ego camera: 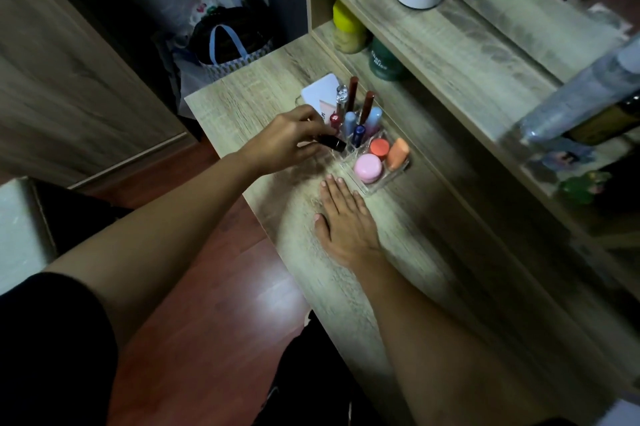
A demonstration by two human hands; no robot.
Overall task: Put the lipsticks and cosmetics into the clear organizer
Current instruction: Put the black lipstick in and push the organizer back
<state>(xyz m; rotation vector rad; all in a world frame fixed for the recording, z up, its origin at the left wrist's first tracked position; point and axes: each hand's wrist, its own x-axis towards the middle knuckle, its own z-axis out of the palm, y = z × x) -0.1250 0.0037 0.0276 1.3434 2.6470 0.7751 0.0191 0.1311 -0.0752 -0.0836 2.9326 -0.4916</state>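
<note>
Head view: the left hand (291, 140) fingers pinch a black lipstick (331, 142) at the near-left corner of the clear organizer (372, 162). The right hand (346, 218) lies flat, fingers together, on the table (249, 96), whose left edge lies close beside both hands.

Black lipstick (331, 143): near end hidden inside left hand (287, 141). White palette (320, 93): lower part covered by that hand and the tubes. Clear organizer (375, 183): walls barely discernible. Right-frame bottle (575, 107): blurred, unidentifiable. Top-edge containers: cropped.
</note>
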